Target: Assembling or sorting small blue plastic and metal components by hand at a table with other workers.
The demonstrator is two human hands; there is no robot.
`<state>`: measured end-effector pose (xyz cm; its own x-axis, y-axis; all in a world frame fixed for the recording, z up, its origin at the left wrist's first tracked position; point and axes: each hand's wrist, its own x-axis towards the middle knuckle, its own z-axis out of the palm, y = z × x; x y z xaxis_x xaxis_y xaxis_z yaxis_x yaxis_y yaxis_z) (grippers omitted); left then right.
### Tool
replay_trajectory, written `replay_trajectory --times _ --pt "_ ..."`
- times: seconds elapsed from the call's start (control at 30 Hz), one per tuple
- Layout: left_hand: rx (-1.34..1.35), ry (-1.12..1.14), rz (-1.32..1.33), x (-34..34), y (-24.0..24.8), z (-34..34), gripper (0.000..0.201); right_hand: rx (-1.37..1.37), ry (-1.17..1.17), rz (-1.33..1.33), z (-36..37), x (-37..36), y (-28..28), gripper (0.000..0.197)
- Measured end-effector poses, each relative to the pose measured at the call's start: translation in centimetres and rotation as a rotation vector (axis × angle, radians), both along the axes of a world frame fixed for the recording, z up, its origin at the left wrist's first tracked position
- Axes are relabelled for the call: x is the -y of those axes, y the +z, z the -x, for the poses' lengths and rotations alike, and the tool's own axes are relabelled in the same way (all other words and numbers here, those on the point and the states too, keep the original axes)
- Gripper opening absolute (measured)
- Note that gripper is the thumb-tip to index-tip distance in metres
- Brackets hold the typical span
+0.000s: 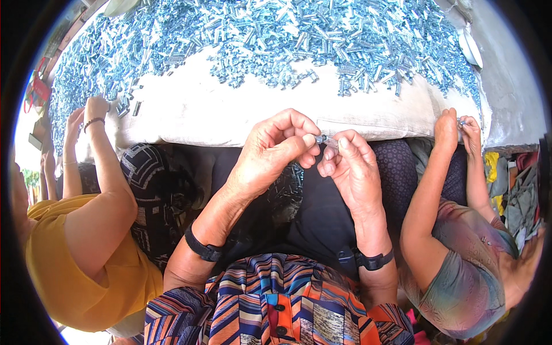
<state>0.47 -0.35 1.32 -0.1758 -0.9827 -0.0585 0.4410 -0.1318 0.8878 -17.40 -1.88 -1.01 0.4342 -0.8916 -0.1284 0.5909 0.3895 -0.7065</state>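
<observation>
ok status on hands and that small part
Left hand and right hand pinching small shiny part. Blue-silver pile ahead, apart from both hands.

Small piece [324,138]: mostly covered by the left hand [273,146] and right hand [355,164]; its exact form is too small to tell.
Lap pieces [286,187]: dim and blurred, single shapes lost.
Blue pile [259,40]: runs off the top edge; individual parts too small to make out.
Pale dish [119,6]: cut off at the top.
Striped shirt [253,305]: cut by the lower edge.
Yellow-clad co-worker [92,259]: head cut by the left rim.
Right-side co-worker's item [461,123]: too small to identify.
</observation>
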Motion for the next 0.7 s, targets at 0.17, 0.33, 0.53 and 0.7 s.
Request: replay_trajectory --times 0.17,0.33,0.53,0.7 --pt "0.045 -0.002 -0.010 0.0 -0.7 -0.4 0.010 -0.112 -0.013 -0.022 -0.7 -0.5 0.7 0.015" --pt "0.072 0.005 -0.056 0.1 -1.3 -0.2 0.011 -0.173 -0.052 0.016 -0.6 -0.8 0.5 0.016" --pt "0.064 0.057 -0.118 0.3 -2.0 -0.2 0.011 -0.330 -0.050 0.096 -0.7 -0.7 0.7 0.018" --pt "0.024 0.026 -0.133 0.3 -2.3 -0.3 0.010 -0.425 -0.004 0.178 0.0 -0.6 0.1 0.017"
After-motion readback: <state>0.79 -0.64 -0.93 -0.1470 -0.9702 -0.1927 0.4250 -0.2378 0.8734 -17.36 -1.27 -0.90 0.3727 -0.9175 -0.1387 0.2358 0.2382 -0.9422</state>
